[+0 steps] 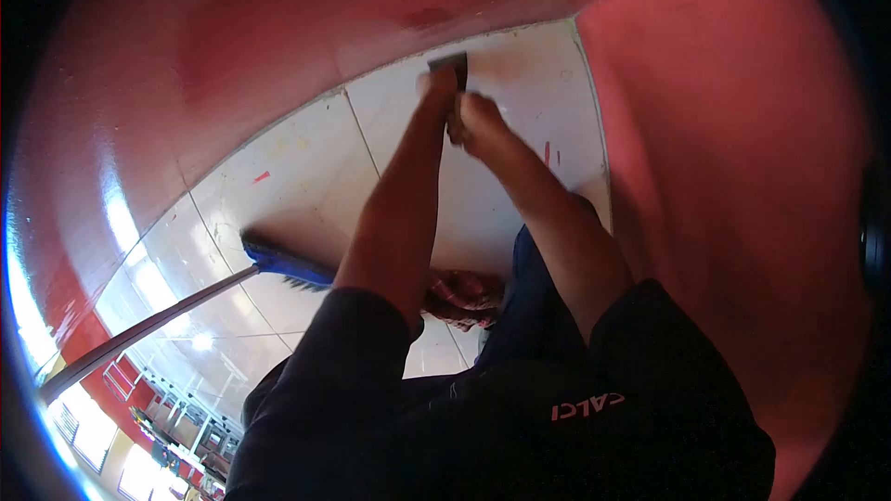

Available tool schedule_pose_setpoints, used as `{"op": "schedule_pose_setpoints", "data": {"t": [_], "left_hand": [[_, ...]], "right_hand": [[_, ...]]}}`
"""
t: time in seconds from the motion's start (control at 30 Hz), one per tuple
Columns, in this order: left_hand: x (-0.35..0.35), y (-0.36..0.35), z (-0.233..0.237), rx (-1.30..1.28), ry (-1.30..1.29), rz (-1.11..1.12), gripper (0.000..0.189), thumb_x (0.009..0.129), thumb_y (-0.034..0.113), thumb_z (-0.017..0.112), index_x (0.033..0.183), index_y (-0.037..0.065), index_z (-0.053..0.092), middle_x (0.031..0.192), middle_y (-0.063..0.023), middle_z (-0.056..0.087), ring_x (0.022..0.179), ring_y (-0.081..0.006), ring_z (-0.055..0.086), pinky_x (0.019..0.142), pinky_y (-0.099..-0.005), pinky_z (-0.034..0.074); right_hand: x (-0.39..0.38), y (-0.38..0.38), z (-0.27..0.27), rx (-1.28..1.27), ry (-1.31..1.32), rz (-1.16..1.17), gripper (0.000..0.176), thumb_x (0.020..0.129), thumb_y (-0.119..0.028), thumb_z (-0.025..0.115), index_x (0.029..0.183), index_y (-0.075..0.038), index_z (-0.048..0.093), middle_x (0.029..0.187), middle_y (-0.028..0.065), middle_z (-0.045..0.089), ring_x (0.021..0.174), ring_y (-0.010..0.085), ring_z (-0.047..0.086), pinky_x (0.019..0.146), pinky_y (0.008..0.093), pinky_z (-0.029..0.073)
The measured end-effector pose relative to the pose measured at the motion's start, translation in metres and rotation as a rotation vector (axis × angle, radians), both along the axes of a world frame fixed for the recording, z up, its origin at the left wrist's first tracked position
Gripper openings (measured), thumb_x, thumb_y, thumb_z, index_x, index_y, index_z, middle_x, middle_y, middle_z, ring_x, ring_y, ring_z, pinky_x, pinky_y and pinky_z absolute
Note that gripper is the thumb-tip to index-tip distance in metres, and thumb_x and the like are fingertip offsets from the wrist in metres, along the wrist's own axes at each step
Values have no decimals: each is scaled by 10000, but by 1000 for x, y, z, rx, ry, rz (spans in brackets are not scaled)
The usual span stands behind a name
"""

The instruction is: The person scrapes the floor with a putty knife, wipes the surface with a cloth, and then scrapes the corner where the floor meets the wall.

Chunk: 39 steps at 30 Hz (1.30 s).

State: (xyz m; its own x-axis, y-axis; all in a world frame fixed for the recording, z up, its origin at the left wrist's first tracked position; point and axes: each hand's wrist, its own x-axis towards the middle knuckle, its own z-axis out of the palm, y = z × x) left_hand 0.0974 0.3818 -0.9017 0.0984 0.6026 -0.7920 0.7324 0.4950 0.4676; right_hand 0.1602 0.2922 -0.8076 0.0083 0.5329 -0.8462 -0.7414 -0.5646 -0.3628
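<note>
Glossy red walls (724,176) all round, with a paler scuffed patch up top. White tiles on the floor (306,158), thin dark grout lines, a few red flecks (same shade as the walls). There's the scraper (448,61), dark grey. The broom (283,264) has a bright blue head, black bristles and a silver handle. A red-and-cream plaid cloth (464,297). Black sleeves (325,380), navy trousers (520,306), red lettering (587,404) on black.

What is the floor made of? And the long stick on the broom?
The floor looks like glazed ceramic tile: pale, glossy squares with thin joint lines and bright light reflections. The broom stick seems to be bare metal, since it is silvery and shiny, though painted plastic is possible.
</note>
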Motion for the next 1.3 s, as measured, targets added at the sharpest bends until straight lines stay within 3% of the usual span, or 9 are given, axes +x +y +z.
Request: {"op": "schedule_pose_setpoints", "data": {"t": [0.2,0.43,0.5,0.7,0.87,0.97,1.07,1.2,1.3], "left_hand": [[-30,-166,-17,-24,0,189,643,721,460,547,974,-131,548,998,-293,557,1008,-356,527,853,-410,405],[-31,-17,18,6,-3,18,509,778,396,459,999,-50,564,962,-220,588,879,-270,571,747,-379,447],[-72,46,-45,-166,-234,234,335,767,335,531,853,15,581,801,-166,583,705,-264,567,613,-405,444],[-40,-31,12,187,183,189,596,745,449,528,1046,-64,555,1013,-256,569,1007,-342,529,841,-376,411],[-20,15,78,-156,7,349,552,800,459,426,975,-43,570,1070,-278,524,1043,-338,495,867,-415,371],[-40,-20,-8,354,64,232,491,754,382,520,970,-57,566,1049,-289,527,1008,-341,511,853,-418,374],[-16,15,78,-236,25,459,525,766,387,494,1028,-63,555,1080,-275,527,1059,-342,493,882,-378,379],[-38,4,-24,384,159,55,563,720,421,555,994,-71,567,912,-208,611,831,-292,597,735,-364,455],[-34,10,18,128,76,206,569,699,427,584,963,-77,579,952,-226,597,870,-304,589,730,-366,456]], "right_hand": [[-16,-122,32,-194,45,27,263,875,-335,347,797,-91,405,520,41,383,340,153,327,292,304,234],[-24,3,13,55,77,70,177,810,-160,373,663,-82,431,521,53,404,407,146,379,351,305,282],[-31,35,49,-71,34,-16,152,812,-151,342,705,-78,421,549,55,421,427,132,399,348,291,297],[-45,-10,2,-54,25,35,197,846,-215,359,707,-96,434,523,39,424,362,142,383,304,277,268],[-42,30,10,-35,62,19,192,853,-193,354,700,-105,430,513,28,416,357,142,365,303,272,252],[-32,2,36,-104,119,74,167,839,-189,387,700,-101,419,521,12,391,383,129,358,345,250,282],[-32,30,23,-33,66,6,179,841,-200,382,695,-100,409,518,16,378,371,126,334,345,245,274],[-35,13,15,-39,64,20,167,832,-195,366,701,-99,406,560,34,400,421,127,373,355,259,275],[-41,18,15,-90,67,24,183,841,-219,355,707,-110,414,552,36,414,398,141,369,342,275,272]]}}
